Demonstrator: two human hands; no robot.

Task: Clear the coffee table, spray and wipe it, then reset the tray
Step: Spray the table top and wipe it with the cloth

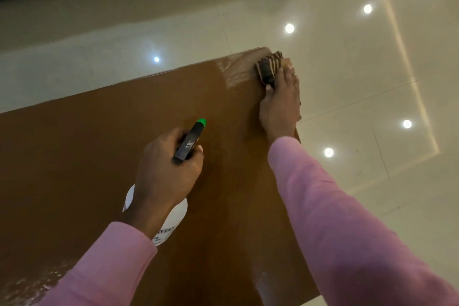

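Grips bottle (189, 141) by its neck in left hand (167, 169), fingers curled, over table (99, 146) middle. Presses cloth (268, 65) flat under right hand (280, 104), fingers outstretched, at far right corner beside wet streaks (236, 69).

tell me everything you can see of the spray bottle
The spray bottle has a white, plastic-looking body with a label too blurred to read, a black trigger head and a green nozzle tip. The left hand grips it round the neck, hiding its middle. It is tilted, nozzle pointing away toward the far end of the brown table, held over the tabletop; whether its base touches it cannot be told.
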